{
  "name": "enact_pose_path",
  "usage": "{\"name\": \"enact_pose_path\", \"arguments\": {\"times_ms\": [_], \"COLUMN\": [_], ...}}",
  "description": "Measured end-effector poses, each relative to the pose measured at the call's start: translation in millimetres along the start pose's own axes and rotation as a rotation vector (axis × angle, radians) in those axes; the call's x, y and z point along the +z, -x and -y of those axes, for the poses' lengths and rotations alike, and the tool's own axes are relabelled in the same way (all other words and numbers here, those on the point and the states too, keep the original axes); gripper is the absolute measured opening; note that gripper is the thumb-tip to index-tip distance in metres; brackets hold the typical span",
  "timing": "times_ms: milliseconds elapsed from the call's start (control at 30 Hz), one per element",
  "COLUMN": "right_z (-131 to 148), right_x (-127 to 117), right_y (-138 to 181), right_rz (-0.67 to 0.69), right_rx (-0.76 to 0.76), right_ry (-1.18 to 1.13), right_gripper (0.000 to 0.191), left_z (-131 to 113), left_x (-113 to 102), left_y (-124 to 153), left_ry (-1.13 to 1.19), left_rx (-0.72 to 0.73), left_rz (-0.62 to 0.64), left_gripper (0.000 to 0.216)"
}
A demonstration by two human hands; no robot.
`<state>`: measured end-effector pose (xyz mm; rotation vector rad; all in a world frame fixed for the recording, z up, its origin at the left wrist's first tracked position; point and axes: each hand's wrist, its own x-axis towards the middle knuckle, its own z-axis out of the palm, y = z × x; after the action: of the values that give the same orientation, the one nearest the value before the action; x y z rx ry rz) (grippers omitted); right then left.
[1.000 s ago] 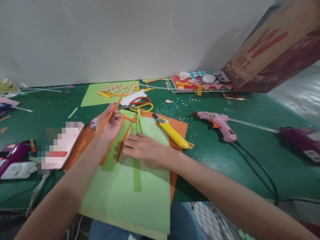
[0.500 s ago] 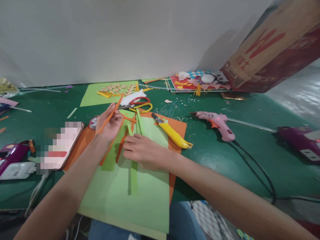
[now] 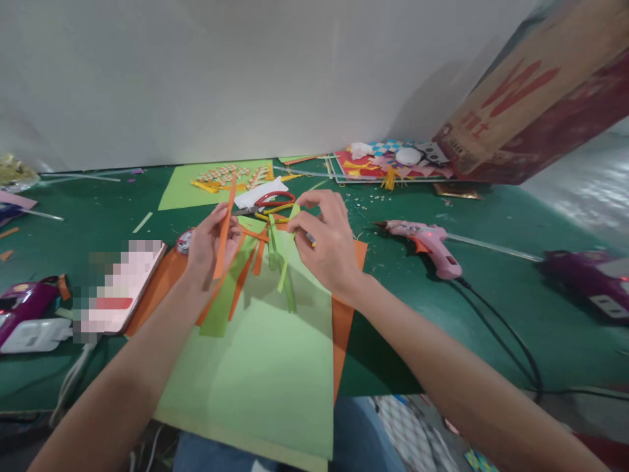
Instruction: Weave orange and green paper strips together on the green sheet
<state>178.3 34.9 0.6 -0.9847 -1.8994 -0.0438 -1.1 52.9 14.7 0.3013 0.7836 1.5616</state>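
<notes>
My left hand (image 3: 213, 246) pinches an orange paper strip (image 3: 225, 236), which stands nearly upright between thumb and fingers. To its right, my right hand (image 3: 327, 239) is raised and closed on a thin green paper strip (image 3: 285, 262) that slants down to the left. Beneath both hands lies a pale green paper sheet (image 3: 265, 367). On it rest loose strips, among them an orange strip (image 3: 243, 282) and a wide green strip (image 3: 215, 319). Scissors with red and yellow handles (image 3: 275, 196) lie just beyond. My right hand hides most of the yellow knife.
A pink glue gun (image 3: 427, 242) with a cord lies on the right. Left of the paper is a phone (image 3: 122, 288) plugged into a cable. At the back are a woven paper piece (image 3: 223, 176) and a paper bag (image 3: 535, 98).
My right hand has lifted a green strip off the sheet and moved up and right, now covering the knife. The orange strip in my left hand has turned more upright.
</notes>
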Motion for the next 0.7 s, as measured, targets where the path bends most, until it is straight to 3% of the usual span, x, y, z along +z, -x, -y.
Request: {"name": "enact_pose_path", "arguments": {"times_ms": [133,400,600,700], "right_z": [-1.7,-0.9,-0.9,-0.8], "right_x": [2.3,0.7,1.0,1.5], "right_y": [1.4,2.5,3.0,3.5], "right_rz": [-0.002,0.086,0.072,0.079], "right_rx": [-0.002,0.105,0.148,0.145], "right_ry": [0.007,-0.103,-0.084,-0.088], "right_gripper": [0.026,0.024,0.022,0.022], "left_z": [-2.9,-12.5,-18.6,-17.3], "left_x": [-0.2,-1.2,-4.1,-2.9], "left_y": [1.4,1.8,-1.1,0.2], "left_ry": [0.039,0.164,0.25,0.232], "left_rx": [0.006,0.029,0.081,0.039], "left_rz": [-0.025,0.069,0.112,0.106], "left_gripper": [0.017,0.02,0.026,0.023]}}
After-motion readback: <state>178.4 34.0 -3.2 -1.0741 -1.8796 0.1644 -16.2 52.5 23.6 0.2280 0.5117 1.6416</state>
